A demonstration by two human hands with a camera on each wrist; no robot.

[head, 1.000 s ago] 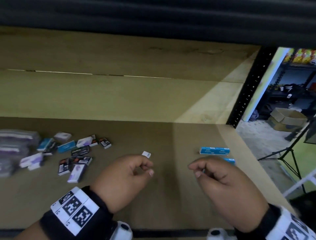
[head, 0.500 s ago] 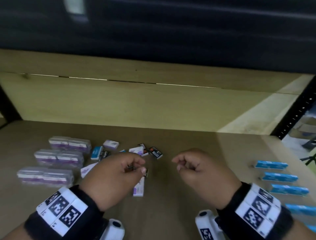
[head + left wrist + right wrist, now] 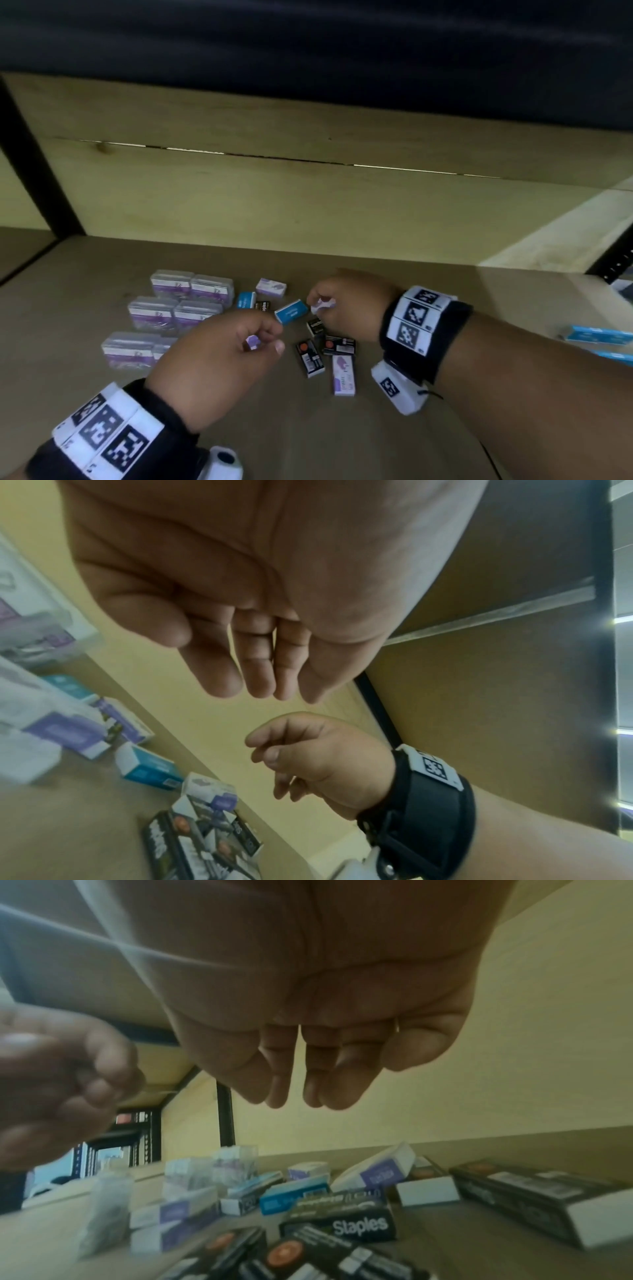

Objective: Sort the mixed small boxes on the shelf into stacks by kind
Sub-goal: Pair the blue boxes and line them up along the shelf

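A mixed pile of small boxes lies mid-shelf: a blue box [image 3: 291, 311], black staple boxes [image 3: 310, 356] [image 3: 359, 1225], a long white-and-purple box [image 3: 342, 375] and a tilted white-and-purple box [image 3: 323, 305] [image 3: 377, 1167]. My right hand [image 3: 318, 299] hovers over the tilted box with loosely curled fingers, and the right wrist view shows nothing in them. My left hand [image 3: 270, 339] hangs nearer me, left of the pile. Its fingers [image 3: 257, 669] are relaxed and empty, and a purple box shows through the gap below them.
Clear plastic cases with purple labels [image 3: 171, 308] stand in rows at the left. Long blue boxes [image 3: 599, 335] lie in a line at the far right. The wooden back wall [image 3: 308, 205] is close behind the pile, and a black post [image 3: 30, 164] marks the left corner.
The view has swung left from the blue boxes to the mixed pile. Both hands moved left with it, and the right hand reached forward over the pile.
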